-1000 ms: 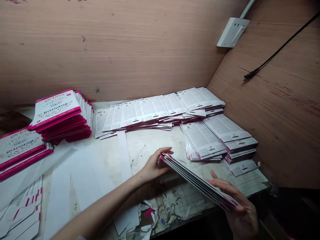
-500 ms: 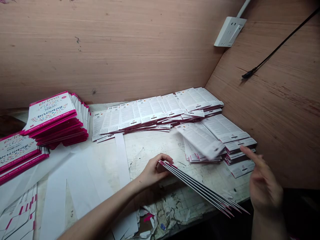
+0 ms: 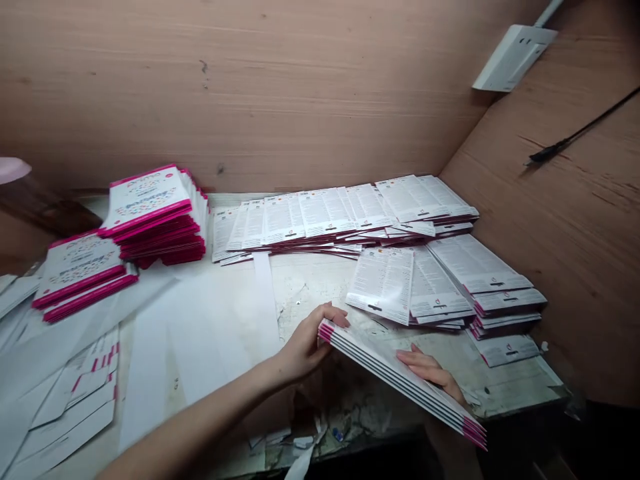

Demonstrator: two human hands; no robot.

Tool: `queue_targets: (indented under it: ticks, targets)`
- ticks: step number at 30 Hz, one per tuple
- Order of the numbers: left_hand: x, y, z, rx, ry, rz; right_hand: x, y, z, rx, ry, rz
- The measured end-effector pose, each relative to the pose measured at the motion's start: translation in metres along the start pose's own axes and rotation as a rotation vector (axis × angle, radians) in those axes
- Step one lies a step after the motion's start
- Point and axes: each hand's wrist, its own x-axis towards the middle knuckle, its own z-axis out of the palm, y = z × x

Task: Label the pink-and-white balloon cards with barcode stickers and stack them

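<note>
My left hand (image 3: 313,337) is closed on the left end of a small stack of thin printed packets (image 3: 400,380), which slants down to the right with pink corners showing. Against the upper side of that stack lie the fingers of my right hand (image 3: 433,373); its thumb is hidden and the wrist passes behind the packets. Just beyond, a single white packet (image 3: 380,283) lies text side up, overlapping a low pile of similar packets (image 3: 437,293).
A long overlapping row of packets (image 3: 320,213) runs along the back wall. More packets (image 3: 500,267) are piled on the right. Pink-edged stacks (image 3: 155,207) stand at left, near white paper strips (image 3: 145,380). Torn scraps (image 3: 303,443) lie at the front edge. A cable (image 3: 580,137) hangs on the right.
My right hand has moved left and down onto the held stack, whose fanned right ends are now closer together. The blurred packet now lies still on the table. The view has turned left.
</note>
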Motion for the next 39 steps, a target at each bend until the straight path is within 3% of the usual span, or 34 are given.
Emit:
queue_targets:
  ticks: [2, 4, 7, 8, 11, 14, 15, 17, 19, 21, 24, 26, 29, 33, 36, 39]
  targets:
    - [-0.021, 0.014, -0.011, 0.052, 0.126, 0.007, 0.009, -0.004, 0.006, 0.015, -0.137, -0.089]
    - [-0.046, 0.029, -0.023, 0.12, 0.244, -0.08, 0.015, -0.014, 0.025, -0.007, -0.182, -0.021]
    - [-0.086, 0.047, -0.041, 0.175, 0.409, -0.322, 0.026, -0.042, 0.072, 0.0, -0.038, 0.365]
    - [-0.099, 0.051, -0.048, 0.144, 0.454, -0.401, 0.032, -0.051, 0.089, 0.06, -0.046, 0.5]
    - [-0.125, 0.053, -0.071, 0.033, 0.533, -0.559, 0.056, -0.068, 0.139, 0.313, -0.283, 0.809]
    - [-0.131, 0.046, -0.095, 0.4, 0.549, -0.561, 0.076, -0.062, 0.174, 0.364, -0.417, 0.938]
    - [-0.128, 0.042, -0.102, 0.587, 0.485, -0.524, 0.08, -0.057, 0.182, 0.329, -0.423, 0.943]
    - [-0.12, 0.034, -0.113, 0.856, 0.241, -0.44, 0.083, -0.044, 0.191, 0.197, -0.426, 0.907]
    - [-0.11, 0.024, -0.12, 0.934, -0.013, -0.415, 0.081, -0.033, 0.193, -0.022, -0.45, 0.812]
    - [-0.103, 0.015, -0.123, 0.941, -0.133, -0.456, 0.079, -0.027, 0.192, -0.29, -0.453, 0.647]
    - [-0.099, 0.006, -0.122, 0.949, -0.165, -0.496, 0.085, -0.023, 0.195, -0.546, -0.342, 0.313]
    - [-0.099, 0.004, -0.121, 0.97, -0.153, -0.491, 0.097, -0.02, 0.21, -0.496, -0.353, 0.221]
    - [-0.099, 0.006, -0.12, 0.989, -0.126, -0.483, 0.124, -0.008, 0.251, -0.327, -0.501, 0.33]
    - [-0.099, 0.009, -0.12, 0.957, -0.115, -0.483, 0.155, 0.009, 0.3, -0.257, -0.544, 0.415]
    - [-0.099, 0.006, -0.12, 0.955, -0.096, -0.442, 0.161, 0.005, 0.302, -0.191, -0.593, 0.39]
    - [-0.101, -0.002, -0.121, 0.913, -0.054, -0.401, 0.148, -0.013, 0.276, -0.131, -0.62, 0.291]
